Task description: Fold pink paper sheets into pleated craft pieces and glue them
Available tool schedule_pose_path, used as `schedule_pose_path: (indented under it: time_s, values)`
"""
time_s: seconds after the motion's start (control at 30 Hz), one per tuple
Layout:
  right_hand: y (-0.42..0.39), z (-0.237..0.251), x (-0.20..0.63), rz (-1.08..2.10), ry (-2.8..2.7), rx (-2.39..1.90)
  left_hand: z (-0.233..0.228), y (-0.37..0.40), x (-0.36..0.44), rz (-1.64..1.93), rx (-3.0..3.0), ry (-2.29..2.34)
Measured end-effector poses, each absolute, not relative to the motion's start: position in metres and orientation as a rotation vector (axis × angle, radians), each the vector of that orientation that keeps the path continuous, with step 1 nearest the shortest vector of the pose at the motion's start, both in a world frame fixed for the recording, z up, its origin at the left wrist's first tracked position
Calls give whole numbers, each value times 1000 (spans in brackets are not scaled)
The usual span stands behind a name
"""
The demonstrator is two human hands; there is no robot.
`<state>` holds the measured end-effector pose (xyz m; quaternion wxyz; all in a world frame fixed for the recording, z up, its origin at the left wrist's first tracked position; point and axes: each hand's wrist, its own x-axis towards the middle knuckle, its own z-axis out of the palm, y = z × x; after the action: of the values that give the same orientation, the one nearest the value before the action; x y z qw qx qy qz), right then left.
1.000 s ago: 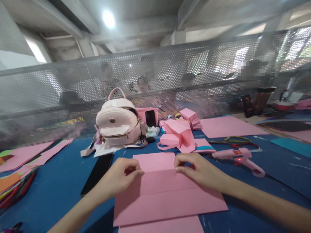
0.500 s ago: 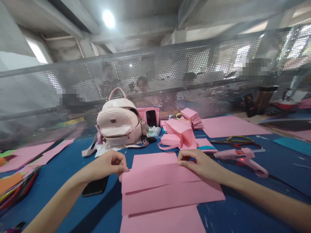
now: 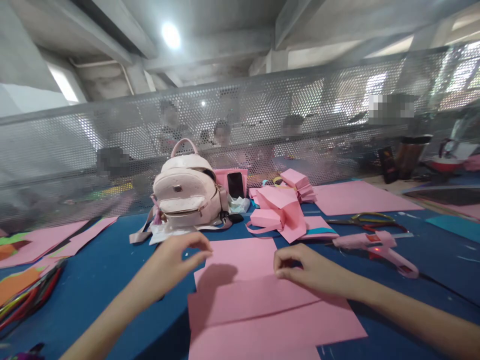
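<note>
A large pink paper sheet (image 3: 262,310) lies on the blue table (image 3: 93,280) in front of me, with a folded flap lying across it. My right hand (image 3: 307,270) rests on the flap's upper right edge, thumb and forefinger pinched at the fold. Hovering just above the sheet's left edge, my left hand (image 3: 176,260) has its fingers apart and holds nothing; its shadow falls on the paper.
Beyond the sheet sit a pink backpack (image 3: 187,195), a propped phone (image 3: 235,185) and folded pink paper pieces (image 3: 277,210). To the right lie a pink glue gun (image 3: 378,247) and scissors (image 3: 363,220). Coloured paper (image 3: 37,240) lies left. Several people sit behind a perforated metal screen (image 3: 112,135).
My left hand has let go of the sheet's left edge and risen slightly to the right. The right hand stays at the fold, and the flap lies flatter.
</note>
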<state>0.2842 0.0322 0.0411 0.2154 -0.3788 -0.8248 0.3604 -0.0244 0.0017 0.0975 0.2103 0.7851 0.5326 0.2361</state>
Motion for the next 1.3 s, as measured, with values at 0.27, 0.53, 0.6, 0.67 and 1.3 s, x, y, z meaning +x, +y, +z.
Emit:
schedule_pose_path:
  time_s: [0.27,0.53,0.6,0.67,1.3]
  values:
    - [-9,43,263,1090,-2409,-993,50,-39,42,221,2231,1146]
    - [-24,32,253,990,-2456,-1020,27,-39,46,247,2273,1109]
    - [-22,34,254,945,-2477,-1007,29,-39,46,276,2282,1133]
    - [-16,39,257,869,-2500,-979,34,-38,43,306,2290,1178]
    - [54,57,306,789,-2077,-1135,72,-9,3,410,2418,1535]
